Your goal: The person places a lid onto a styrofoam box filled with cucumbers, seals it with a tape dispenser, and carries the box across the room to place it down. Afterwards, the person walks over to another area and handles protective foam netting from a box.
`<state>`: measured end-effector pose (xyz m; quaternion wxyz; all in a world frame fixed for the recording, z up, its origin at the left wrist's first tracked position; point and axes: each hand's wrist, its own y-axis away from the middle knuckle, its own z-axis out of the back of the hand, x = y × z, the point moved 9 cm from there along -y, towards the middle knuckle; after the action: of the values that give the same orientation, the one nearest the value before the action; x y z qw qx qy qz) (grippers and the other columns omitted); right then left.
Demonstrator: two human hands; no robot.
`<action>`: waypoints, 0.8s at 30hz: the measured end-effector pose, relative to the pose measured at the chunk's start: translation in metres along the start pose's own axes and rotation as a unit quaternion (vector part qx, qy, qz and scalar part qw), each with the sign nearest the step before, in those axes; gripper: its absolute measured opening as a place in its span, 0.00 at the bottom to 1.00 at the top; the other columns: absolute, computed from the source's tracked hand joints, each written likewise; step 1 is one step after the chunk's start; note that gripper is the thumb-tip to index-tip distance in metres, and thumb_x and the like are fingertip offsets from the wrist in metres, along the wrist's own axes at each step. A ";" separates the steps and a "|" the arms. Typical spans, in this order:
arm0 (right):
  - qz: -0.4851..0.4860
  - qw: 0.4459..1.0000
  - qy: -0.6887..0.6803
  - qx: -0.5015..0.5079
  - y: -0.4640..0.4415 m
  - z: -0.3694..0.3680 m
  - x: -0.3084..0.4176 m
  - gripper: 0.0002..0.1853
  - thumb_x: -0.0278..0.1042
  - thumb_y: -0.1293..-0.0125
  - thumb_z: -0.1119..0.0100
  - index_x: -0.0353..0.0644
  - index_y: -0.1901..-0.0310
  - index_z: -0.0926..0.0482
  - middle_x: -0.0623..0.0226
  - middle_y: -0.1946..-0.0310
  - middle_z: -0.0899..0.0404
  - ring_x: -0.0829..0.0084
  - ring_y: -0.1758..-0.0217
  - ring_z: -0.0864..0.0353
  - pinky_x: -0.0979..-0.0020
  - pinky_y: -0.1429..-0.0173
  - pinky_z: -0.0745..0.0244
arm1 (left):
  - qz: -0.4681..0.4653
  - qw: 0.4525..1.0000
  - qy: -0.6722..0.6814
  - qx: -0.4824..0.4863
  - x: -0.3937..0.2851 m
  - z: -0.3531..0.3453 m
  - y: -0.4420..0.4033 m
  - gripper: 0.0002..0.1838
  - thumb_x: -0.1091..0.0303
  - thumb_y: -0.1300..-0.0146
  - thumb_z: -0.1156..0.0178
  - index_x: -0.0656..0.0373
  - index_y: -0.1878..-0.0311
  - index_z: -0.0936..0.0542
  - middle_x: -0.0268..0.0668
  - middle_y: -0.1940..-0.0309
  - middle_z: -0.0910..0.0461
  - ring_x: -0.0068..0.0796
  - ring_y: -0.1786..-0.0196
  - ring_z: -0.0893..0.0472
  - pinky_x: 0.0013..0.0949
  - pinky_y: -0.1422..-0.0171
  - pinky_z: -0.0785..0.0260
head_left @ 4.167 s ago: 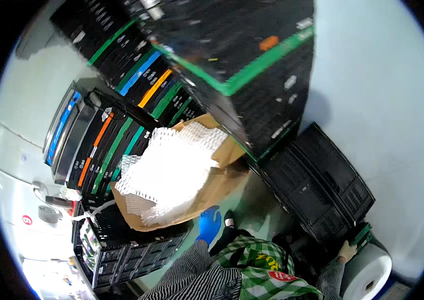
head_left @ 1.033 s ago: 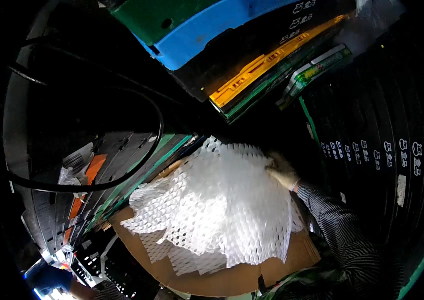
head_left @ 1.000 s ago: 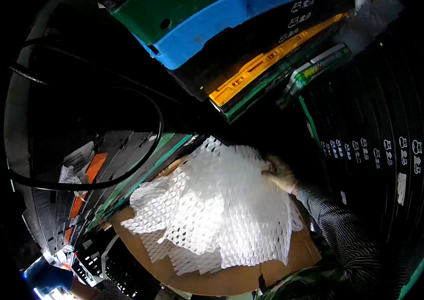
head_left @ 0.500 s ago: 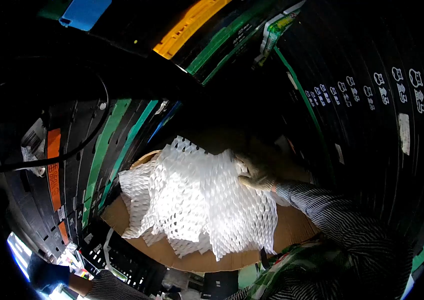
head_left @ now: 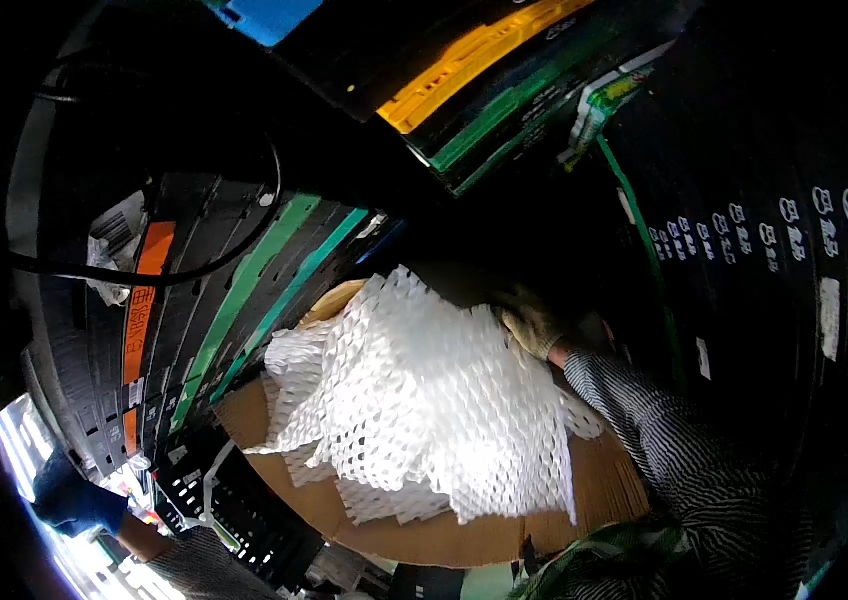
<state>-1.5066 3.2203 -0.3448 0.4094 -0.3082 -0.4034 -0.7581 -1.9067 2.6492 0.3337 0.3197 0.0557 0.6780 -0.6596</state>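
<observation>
White foam netting sheets (head_left: 424, 400) lie crumpled and overlapping on brown cardboard (head_left: 584, 500) in the middle of the head view. At their right edge is my right hand (head_left: 534, 325), in a pale glove, with a striped sleeve behind it. Its fingers stretch out into shadow beside the netting, and the thumb lies near the sheet's edge. My left hand (head_left: 79, 500), in a dark blue glove, is far off at the lower left, away from the netting. Its fingers are too dark to make out.
Stacked black crates with green and orange strips (head_left: 149, 300) rise on the left, with a black cable (head_left: 194, 275) crossing them. Black crates with white printed marks (head_left: 824, 230) line the right. A yellow crate edge (head_left: 474, 70) shows above. Black perforated crates (head_left: 234, 490) sit lower left.
The camera view has shifted and tilted. My right hand has moved off the top of the netting to its right edge. The netting has spread a little to the right.
</observation>
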 end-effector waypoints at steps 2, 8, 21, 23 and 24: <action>0.006 0.998 0.047 -0.035 -0.009 -0.007 -0.003 0.27 0.52 0.29 0.52 0.49 0.33 0.31 0.54 0.29 0.40 0.57 0.28 0.40 0.60 0.24 0.48 | -0.080 0.977 -0.198 0.019 -0.019 -0.009 0.003 0.17 0.54 0.34 0.48 0.59 0.66 0.22 0.41 0.64 0.23 0.35 0.57 0.23 0.50 0.40 0.32; 0.023 0.996 0.056 0.070 0.001 -0.010 0.047 0.32 0.58 0.30 0.56 0.51 0.30 0.36 0.58 0.27 0.44 0.55 0.25 0.46 0.57 0.22 0.54 | -0.306 0.723 -0.615 0.076 -0.023 -0.049 0.009 0.17 0.57 0.33 0.51 0.64 0.60 0.23 0.47 0.58 0.24 0.39 0.52 0.23 0.53 0.36 0.34; 0.109 0.990 -0.051 0.071 -0.047 -0.042 0.042 0.31 0.60 0.29 0.57 0.50 0.31 0.35 0.59 0.30 0.37 0.57 0.28 0.39 0.61 0.24 0.47 | -0.082 0.987 -0.134 -0.039 -0.050 -0.075 0.044 0.21 0.56 0.28 0.53 0.61 0.44 0.24 0.40 0.52 0.20 0.35 0.53 0.19 0.40 0.48 0.23; 0.103 0.990 -0.074 0.060 -0.059 -0.015 0.045 0.29 0.57 0.29 0.55 0.49 0.33 0.32 0.58 0.33 0.33 0.58 0.30 0.35 0.61 0.26 0.44 | -0.073 0.985 -0.147 -0.056 -0.056 -0.078 0.052 0.20 0.56 0.28 0.53 0.60 0.43 0.24 0.40 0.52 0.20 0.35 0.53 0.19 0.39 0.49 0.22; 0.082 0.993 -0.067 0.056 -0.067 -0.003 0.044 0.28 0.54 0.28 0.55 0.47 0.34 0.31 0.58 0.34 0.32 0.59 0.31 0.34 0.62 0.27 0.43 | -0.068 0.983 -0.158 -0.067 -0.062 -0.077 0.059 0.20 0.57 0.28 0.53 0.60 0.42 0.24 0.40 0.51 0.20 0.35 0.53 0.18 0.39 0.49 0.21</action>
<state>-1.5862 3.2244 -0.3350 0.4589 -0.3665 -0.4453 -0.6758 -1.8563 2.7498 0.3091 0.3799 -0.1166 0.6638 -0.6337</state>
